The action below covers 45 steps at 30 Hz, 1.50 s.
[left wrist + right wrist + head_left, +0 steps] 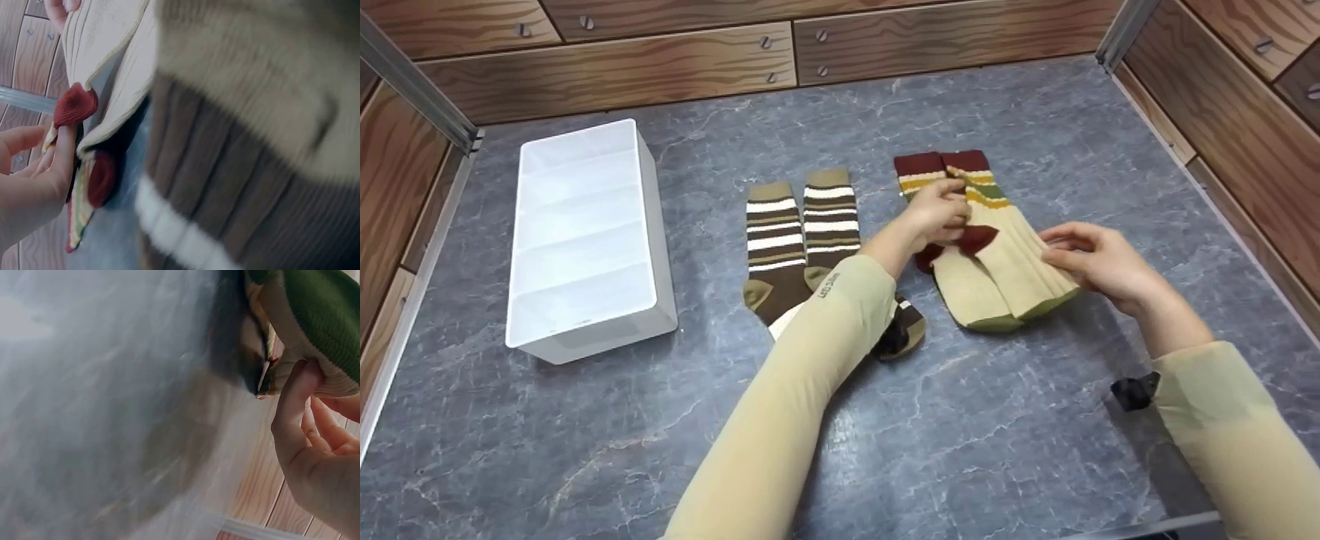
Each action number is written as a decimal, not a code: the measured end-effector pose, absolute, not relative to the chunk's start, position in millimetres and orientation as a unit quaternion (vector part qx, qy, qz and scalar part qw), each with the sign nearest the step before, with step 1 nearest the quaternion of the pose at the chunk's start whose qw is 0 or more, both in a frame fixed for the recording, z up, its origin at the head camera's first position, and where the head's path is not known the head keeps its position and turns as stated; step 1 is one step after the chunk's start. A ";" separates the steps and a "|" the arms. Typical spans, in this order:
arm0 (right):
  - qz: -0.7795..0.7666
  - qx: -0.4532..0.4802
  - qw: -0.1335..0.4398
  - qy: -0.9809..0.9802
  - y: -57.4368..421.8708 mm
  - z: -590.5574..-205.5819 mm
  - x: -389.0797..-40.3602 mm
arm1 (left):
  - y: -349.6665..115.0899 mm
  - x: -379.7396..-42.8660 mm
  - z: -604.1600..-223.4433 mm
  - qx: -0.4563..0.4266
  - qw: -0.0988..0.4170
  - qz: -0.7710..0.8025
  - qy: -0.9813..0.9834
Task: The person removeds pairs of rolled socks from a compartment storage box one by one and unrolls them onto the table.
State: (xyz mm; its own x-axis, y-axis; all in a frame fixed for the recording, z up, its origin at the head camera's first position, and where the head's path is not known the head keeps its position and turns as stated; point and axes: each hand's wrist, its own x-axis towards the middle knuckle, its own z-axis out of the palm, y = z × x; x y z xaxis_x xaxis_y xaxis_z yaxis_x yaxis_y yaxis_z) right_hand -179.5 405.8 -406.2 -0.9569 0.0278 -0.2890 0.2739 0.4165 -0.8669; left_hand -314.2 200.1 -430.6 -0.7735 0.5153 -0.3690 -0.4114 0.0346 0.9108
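A pair of cream socks (pixel 1012 247) with maroon heels, green toes and striped maroon cuffs lies side by side at the right of the head view. My left hand (pixel 936 214) pinches the right-hand sock near its maroon heel (pixel 76 105). At the foot end, my right hand (pixel 1099 259) pinches that sock's edge between thumb and fingers, close to the green toe (pixel 326 315), which is lifted off the surface. Left of this pair lie brown socks (pixel 776 236) with white and tan stripes, partly hidden under my left forearm.
A white box (pixel 660 247) with several compartments stands on the left of the grey marbled surface (pixel 720 435). Wood-patterned walls (pixel 660 67) enclose the back and sides. A dark object (pixel 1134 391) sits by the right sleeve.
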 end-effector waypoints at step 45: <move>-0.475 -0.008 0.102 0.874 380.3 -419.1 -222.9 | 164.0 -298.3 -434.7 0.039 0.310 0.763 0.566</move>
